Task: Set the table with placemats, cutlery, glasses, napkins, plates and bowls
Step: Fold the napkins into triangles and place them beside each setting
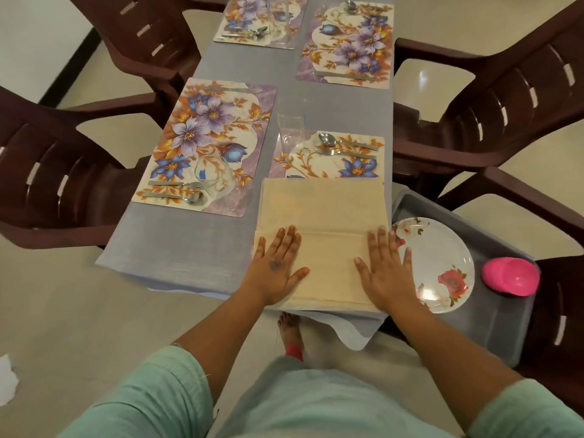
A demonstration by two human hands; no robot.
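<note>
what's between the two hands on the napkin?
Head view: only bare beige napkin between the left hand and right hand, both flat on it; a fold edge crosses that stretch.

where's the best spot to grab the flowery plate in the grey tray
Probably the plate by its right rim, coming from the right with the right hand. It lies flat in the grey tray, so only the thin raised rim gives fingers something to get under. Its left edge is tucked behind that hand and close to the beige napkin, while the right side has bare tray beside it before the pink bowl.
</note>
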